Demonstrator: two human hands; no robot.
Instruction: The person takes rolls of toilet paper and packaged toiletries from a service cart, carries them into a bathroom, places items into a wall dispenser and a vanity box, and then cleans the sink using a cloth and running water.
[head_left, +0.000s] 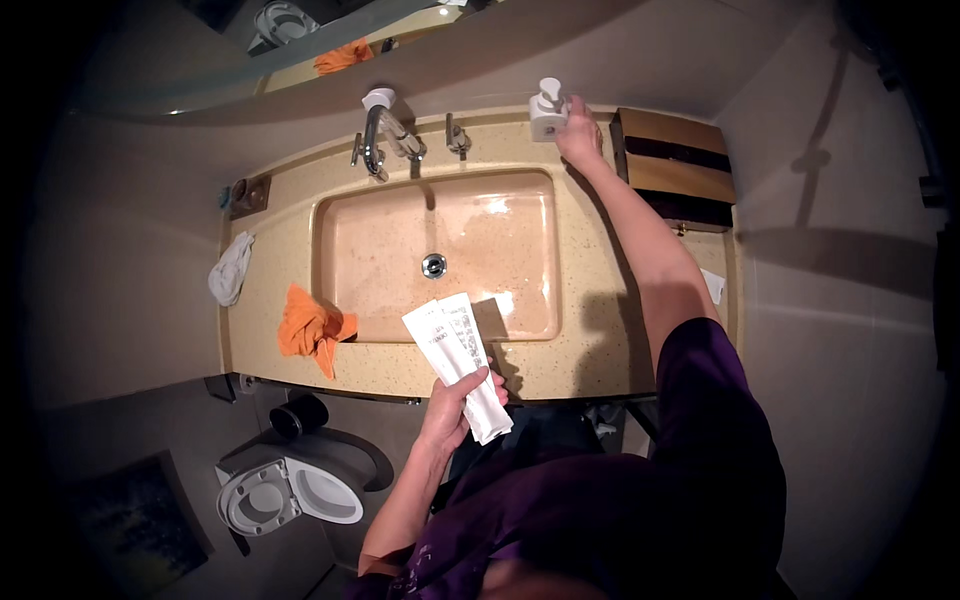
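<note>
My left hand (452, 409) holds two slim white paper packets (459, 352), fanned slightly apart and bearing print. Their upper ends are over the front edge of the sink basin (439, 225). At the back of the counter, my right hand (580, 141) grips the right side of a white pump bottle (545, 120); some of its fingers are hidden. The bottle is upright, with its pump head (551, 90) on top. A chrome faucet (373, 139) stands behind the basin, with a lever handle (457, 136) to its right.
An orange cloth (311, 326) lies left of the basin's front corner. Farther left are a crumpled white cloth (232, 268) and a small brown holder (250, 196). A brown box with dark bands (675, 142) occupies the back right. Below left stands a toilet (262, 506).
</note>
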